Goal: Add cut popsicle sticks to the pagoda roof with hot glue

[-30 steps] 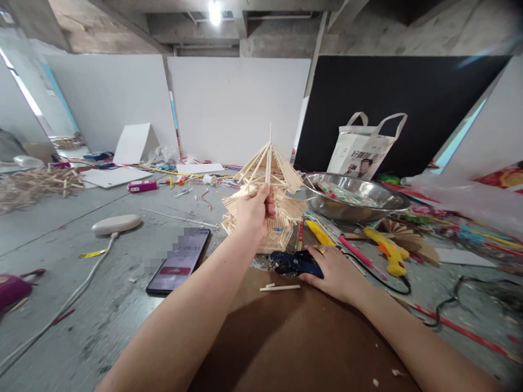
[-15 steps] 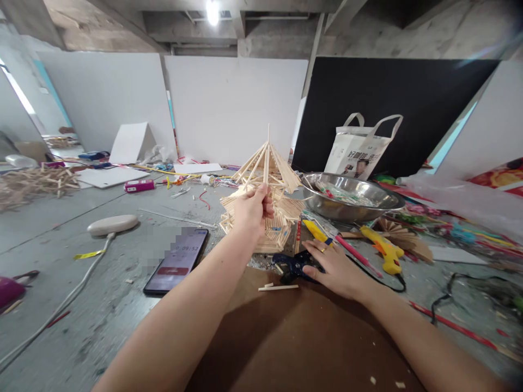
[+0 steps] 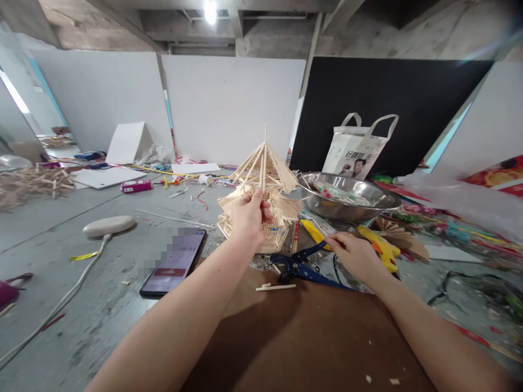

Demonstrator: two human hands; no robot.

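Right hand point(image 3: 347, 253) clamped by fingertips on upper handle end of blue pliers point(image 3: 300, 268), handles spread wide. Loose short sticks point(image 3: 278, 288) just beside pliers. Left hand point(image 3: 248, 220) pinches upright stick point(image 3: 262, 169) at front of wooden stick model point(image 3: 288, 208), standing just beyond pliers. Metal bowl point(image 3: 343, 212) right of model; white bag point(image 3: 343, 147) behind bowl, before black board point(image 3: 379, 92).

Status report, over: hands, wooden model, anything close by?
Left hand apparently pinching a stick at the wooden model. Right hand on upper handle of blue pliers, handles spread. Loose stick pieces beside the pliers' head.
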